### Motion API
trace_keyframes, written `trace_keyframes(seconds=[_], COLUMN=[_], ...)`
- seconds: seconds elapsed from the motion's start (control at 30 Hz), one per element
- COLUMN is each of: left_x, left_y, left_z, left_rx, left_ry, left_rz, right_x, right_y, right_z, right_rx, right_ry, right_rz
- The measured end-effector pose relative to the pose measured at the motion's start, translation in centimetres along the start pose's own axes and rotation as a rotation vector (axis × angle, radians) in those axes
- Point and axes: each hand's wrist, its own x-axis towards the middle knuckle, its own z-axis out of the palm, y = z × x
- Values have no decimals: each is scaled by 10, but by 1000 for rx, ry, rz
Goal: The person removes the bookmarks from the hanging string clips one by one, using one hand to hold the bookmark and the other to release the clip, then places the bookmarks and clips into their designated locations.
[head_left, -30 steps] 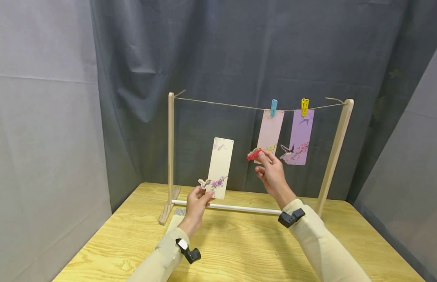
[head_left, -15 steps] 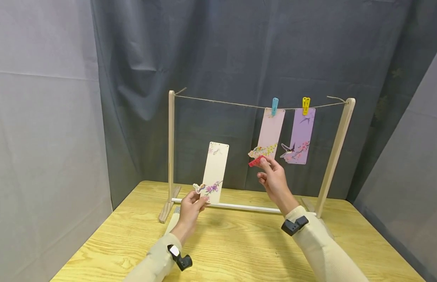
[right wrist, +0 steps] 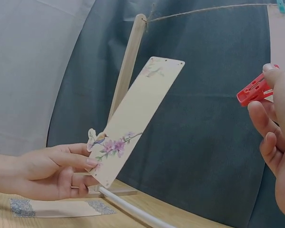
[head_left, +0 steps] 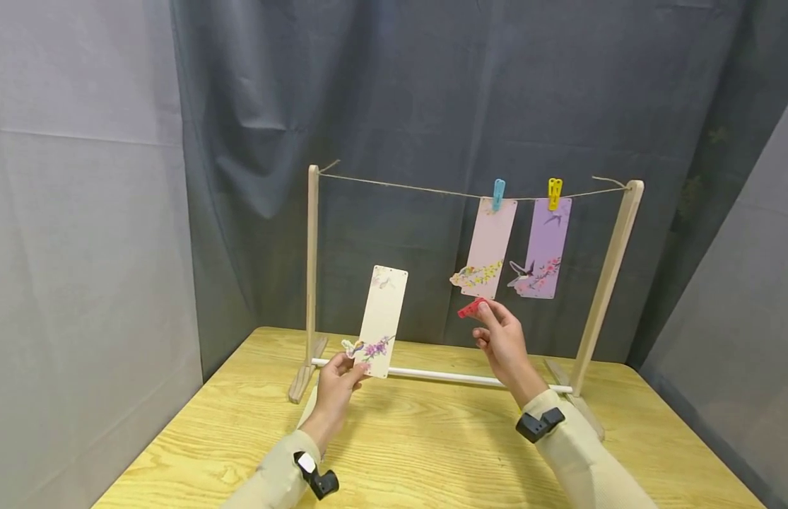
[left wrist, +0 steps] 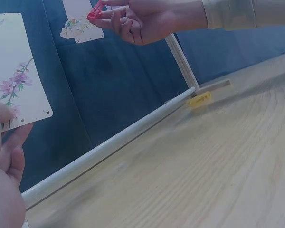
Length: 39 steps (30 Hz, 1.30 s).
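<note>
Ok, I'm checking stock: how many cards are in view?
4: the cream card in the left hand, the pink card and purple card hanging from the line, and a patterned card on the table, partly hidden in the head view. More may be hidden.

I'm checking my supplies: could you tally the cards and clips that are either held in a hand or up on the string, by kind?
Cards: 3 (cream card, pink card, purple card)
Clips: 3 (red clip, blue clip, yellow clip)
Total: 6
</note>
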Motion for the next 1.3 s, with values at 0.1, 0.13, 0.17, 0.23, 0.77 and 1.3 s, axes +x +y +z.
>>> trace_keyframes(seconds=[0.1, 0.13, 0.17, 0.23, 0.77, 1.3], left_x=[-1, -1, -2, -3, -8, -13], left_y=[-3, -4, -5, -6, -8, -12], left_z=[-3, -4, -4, -6, -13, -17], left_rx=[15, 17, 18, 16, 28, 49], left_ry=[1, 4, 5, 4, 19, -13], left_rz=[1, 0, 0, 1, -8, -2], right_x=[-2, -3, -4, -5, -8, -12], right_y=[4, 5, 6, 7, 13, 11], right_z=[-4, -5, -5, -6, -16, -21], right_rx=[-2, -5, -7, -6, -19, -44], right_ry=[8, 11, 12, 13, 7, 13], right_rz=[12, 15, 16, 15, 13, 13])
